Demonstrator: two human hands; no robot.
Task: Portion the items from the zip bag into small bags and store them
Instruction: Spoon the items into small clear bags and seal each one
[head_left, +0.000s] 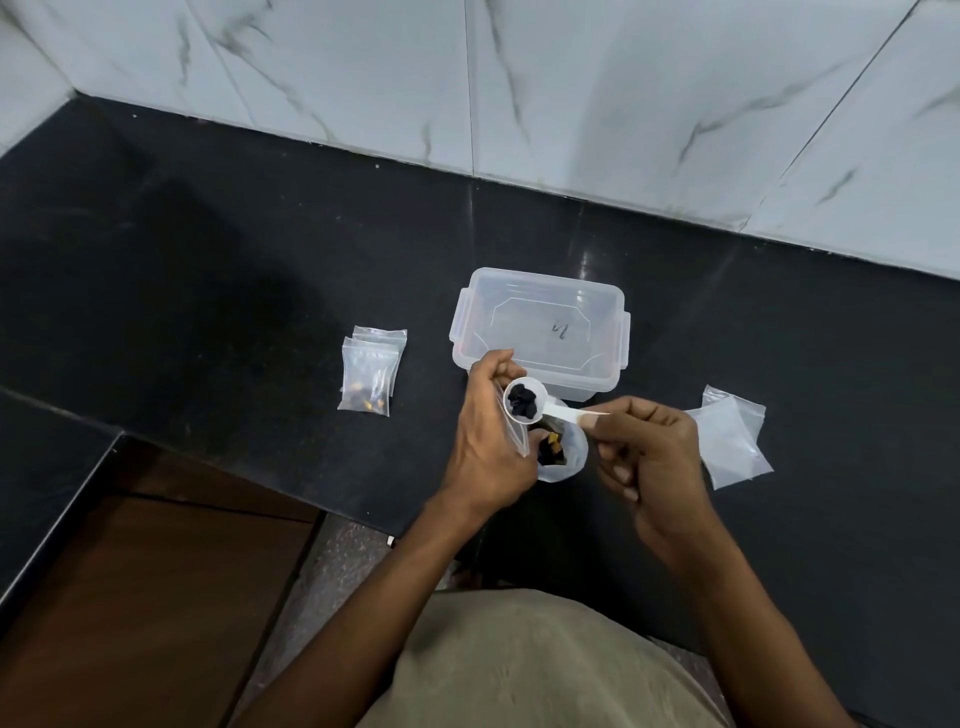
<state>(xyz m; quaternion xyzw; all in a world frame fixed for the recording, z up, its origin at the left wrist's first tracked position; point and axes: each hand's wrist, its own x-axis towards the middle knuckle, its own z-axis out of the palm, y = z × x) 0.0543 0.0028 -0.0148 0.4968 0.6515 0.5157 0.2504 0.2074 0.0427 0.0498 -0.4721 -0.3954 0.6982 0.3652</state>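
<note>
My right hand (655, 457) pinches the handle of a white measuring scoop (525, 406) filled with dark pieces. The scoop's bowl sits level with my left hand (491, 441), which grips a small clear bag (511, 428) by its edge. Just below the scoop stands the opened zip bag (563, 454) with dark and orange pieces inside, partly hidden by both hands. Left of my hands, small filled bags (370, 375) lie in an overlapping stack on the counter. A clear plastic container (540, 327) stands open just behind my hands.
Empty small bags (730, 436) lie in a loose pile to the right of my right hand. The black counter (208, 270) ends at a marble-tiled wall (571, 93) behind. Its front edge steps down to a wooden surface (145, 582) at lower left.
</note>
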